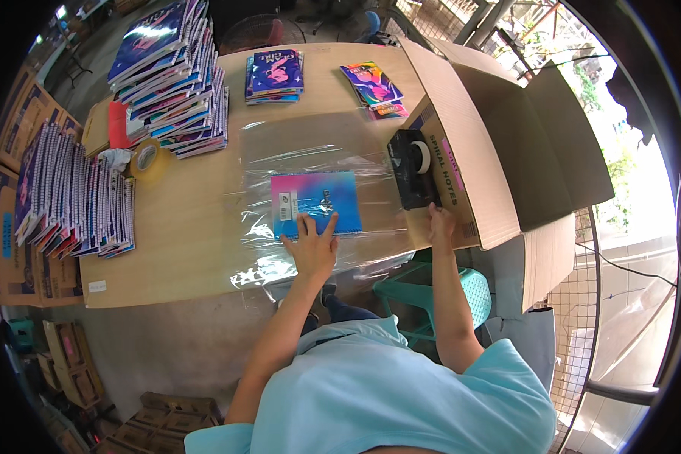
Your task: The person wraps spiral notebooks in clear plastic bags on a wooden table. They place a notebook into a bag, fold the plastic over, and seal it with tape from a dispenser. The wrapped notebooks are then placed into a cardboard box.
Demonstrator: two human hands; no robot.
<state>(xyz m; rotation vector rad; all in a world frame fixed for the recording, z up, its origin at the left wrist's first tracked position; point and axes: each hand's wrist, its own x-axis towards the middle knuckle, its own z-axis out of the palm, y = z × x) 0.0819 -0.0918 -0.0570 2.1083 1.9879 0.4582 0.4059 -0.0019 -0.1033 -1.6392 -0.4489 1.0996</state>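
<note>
A pink-and-blue spiral notebook [316,203] lies at the middle of the table, with a sheet of clear plastic film [303,144] spread around it. My left hand [315,246] rests on the notebook's near edge, its fingers spread. Over to the right, my right hand [441,225] is closed beside the near end of a black tape dispenser [410,185], which carries a roll of tape [422,157]. Whatever the right fingers pinch is too small to make out. The film's near edge hangs over the table's front.
Tall stacks of spiral notebooks [170,83] [83,193] fill the left side, near a yellow tape roll [148,159]. Smaller notebook piles [275,74] [374,85] sit at the far side. An open carton [469,151] stands at the right, a green stool [461,295] below.
</note>
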